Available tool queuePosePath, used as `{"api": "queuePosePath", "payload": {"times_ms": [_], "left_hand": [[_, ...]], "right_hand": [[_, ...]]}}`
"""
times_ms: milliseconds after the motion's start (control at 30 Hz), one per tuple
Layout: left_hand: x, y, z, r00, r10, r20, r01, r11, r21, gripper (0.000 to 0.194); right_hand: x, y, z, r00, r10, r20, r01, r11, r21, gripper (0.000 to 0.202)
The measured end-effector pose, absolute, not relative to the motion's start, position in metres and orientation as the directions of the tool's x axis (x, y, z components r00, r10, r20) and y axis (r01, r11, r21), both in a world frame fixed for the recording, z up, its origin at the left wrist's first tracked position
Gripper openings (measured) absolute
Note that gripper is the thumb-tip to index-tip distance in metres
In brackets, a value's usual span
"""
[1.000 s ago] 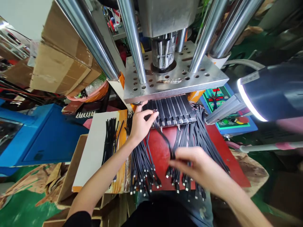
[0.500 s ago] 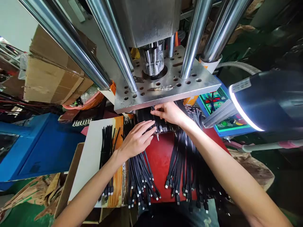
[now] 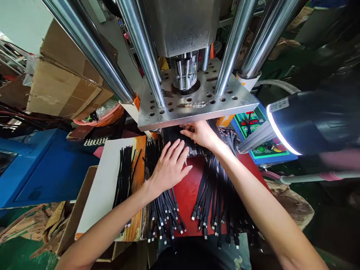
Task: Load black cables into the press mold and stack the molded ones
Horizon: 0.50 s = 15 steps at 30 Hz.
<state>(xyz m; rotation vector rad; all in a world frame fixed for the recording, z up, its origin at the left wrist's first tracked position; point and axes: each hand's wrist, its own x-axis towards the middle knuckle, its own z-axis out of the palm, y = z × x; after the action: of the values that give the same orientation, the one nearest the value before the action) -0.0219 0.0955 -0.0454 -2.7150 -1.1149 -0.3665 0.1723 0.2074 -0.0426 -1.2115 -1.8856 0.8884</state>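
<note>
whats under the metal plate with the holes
A black fixture shows under the metal plate, with the right hand over it. The plate hides whatever lies farther back; the left hand covers some of the fixture's front.

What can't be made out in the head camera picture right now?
In the head view:
- Back of the black fixture: hidden beneath the steel plate.
- Part of its front: covered by the left hand.
- Whether the right hand holds anything: lost against the dark fixture.
- Lamp label wording: too small.
- Column tops: cut off by the top edge.
</note>
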Motion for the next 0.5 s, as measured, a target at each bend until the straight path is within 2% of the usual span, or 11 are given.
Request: {"api": "queuePosePath", "payload": {"times_ms": [100, 200, 300, 367, 500], "left_hand": [[-0.012, 0.089, -0.047, 0.654, 0.708, 0.266, 0.753, -0.645, -0.131, 0.056], [-0.002, 0.084, -0.049, 0.627, 0.751, 0.208, 0.779, -0.592, -0.207, 0.065], [0.005, 0.08, -0.049, 0.607, 0.782, 0.142, 0.788, -0.571, -0.228, 0.077], [0.007, 0.081, -0.046, 0.59, 0.801, 0.105, 0.801, -0.563, -0.205, 0.081], [0.006, 0.097, -0.031, 0.561, 0.826, 0.052, 0.826, -0.555, -0.101, 0.077]], "right_hand": [[0.173, 0.201, -0.04, -0.24, 0.949, 0.204, 0.48, 0.299, -0.825, 0.011], [0.183, 0.179, -0.04, -0.211, 0.925, 0.316, 0.538, 0.379, -0.753, 0.023], [0.197, 0.147, -0.041, -0.358, 0.853, 0.379, 0.668, 0.518, -0.535, 0.038], [0.2, 0.131, -0.04, -0.425, 0.858, 0.289, 0.776, 0.51, -0.371, 0.041], [0.187, 0.132, -0.027, -0.391, 0.913, 0.116, 0.908, 0.404, -0.116, 0.047]]}}
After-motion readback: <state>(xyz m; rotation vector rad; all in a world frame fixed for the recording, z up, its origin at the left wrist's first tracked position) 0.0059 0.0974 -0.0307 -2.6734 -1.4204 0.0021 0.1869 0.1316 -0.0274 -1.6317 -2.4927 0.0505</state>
